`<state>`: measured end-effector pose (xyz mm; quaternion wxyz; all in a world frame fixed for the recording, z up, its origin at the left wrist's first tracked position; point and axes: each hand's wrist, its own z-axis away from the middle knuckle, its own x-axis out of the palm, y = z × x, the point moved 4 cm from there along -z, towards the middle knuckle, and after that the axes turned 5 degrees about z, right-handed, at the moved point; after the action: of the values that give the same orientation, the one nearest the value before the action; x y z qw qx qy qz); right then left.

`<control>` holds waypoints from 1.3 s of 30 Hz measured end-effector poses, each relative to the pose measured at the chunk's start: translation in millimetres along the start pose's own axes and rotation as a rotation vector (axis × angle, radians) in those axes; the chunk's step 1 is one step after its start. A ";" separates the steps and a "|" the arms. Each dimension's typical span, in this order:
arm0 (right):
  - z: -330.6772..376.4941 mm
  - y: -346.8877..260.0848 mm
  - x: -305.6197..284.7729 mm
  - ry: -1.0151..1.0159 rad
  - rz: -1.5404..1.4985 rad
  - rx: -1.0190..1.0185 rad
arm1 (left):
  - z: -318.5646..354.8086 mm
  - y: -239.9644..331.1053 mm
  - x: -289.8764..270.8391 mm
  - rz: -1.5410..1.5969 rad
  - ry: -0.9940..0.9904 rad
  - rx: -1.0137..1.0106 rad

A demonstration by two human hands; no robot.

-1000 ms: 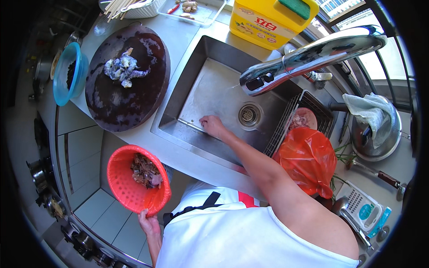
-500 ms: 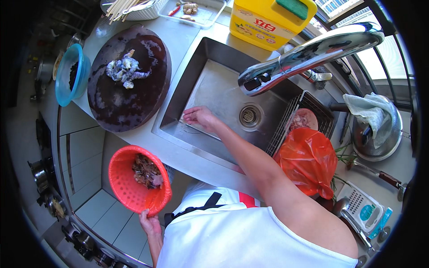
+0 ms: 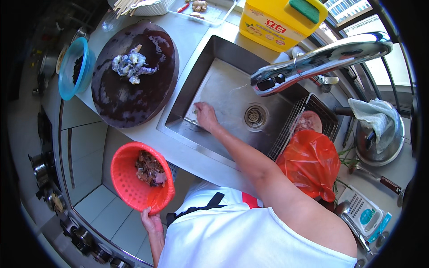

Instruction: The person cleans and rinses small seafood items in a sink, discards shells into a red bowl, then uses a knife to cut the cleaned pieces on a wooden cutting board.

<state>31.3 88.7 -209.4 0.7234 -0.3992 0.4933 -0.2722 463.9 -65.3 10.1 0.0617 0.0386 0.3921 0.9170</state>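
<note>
**Right Hand at Sink Floor, Basket Held at Left**

My left hand (image 3: 153,222) grasps the near rim of the red basket (image 3: 126,181). The basket hangs just off the near edge of the counter (image 3: 185,156), left of the sink (image 3: 225,87), tilted with its mouth open. Brown and pinkish scraps (image 3: 150,169) lie inside.

My right hand (image 3: 206,117) reaches into the sink, its fingers curled down at the near left of the basin floor, left of the drain (image 3: 256,116). A few small specks of debris (image 3: 195,111) lie beside the fingertips. From this height I cannot tell whether the fingers pinch any of them or are merely loose.

Step in hand, in my judgement: gathering loose bits from the basin floor. The next move calls for a close fingertip pinch on the specks, then a lift over the near rim to the basket, its mouth held steady.
</note>
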 end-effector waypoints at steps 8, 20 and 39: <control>6.1 -0.8 34.8 -0.581 0.110 -0.217 | -3.2 -0.8 1.2 0.000 0.002 0.002; 29.2 10.9 19.7 -0.597 0.094 -0.184 | -2.9 -1.0 4.1 0.011 -0.002 0.004; 109.1 -174.6 -92.5 -0.465 -0.421 -0.159 | -36.6 -13.3 -11.8 -0.236 0.023 -0.099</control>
<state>99.1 102.2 5.5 0.7110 -0.5993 0.2409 -0.2779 472.3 -84.0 -25.0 0.1667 -0.0214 0.3487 0.9221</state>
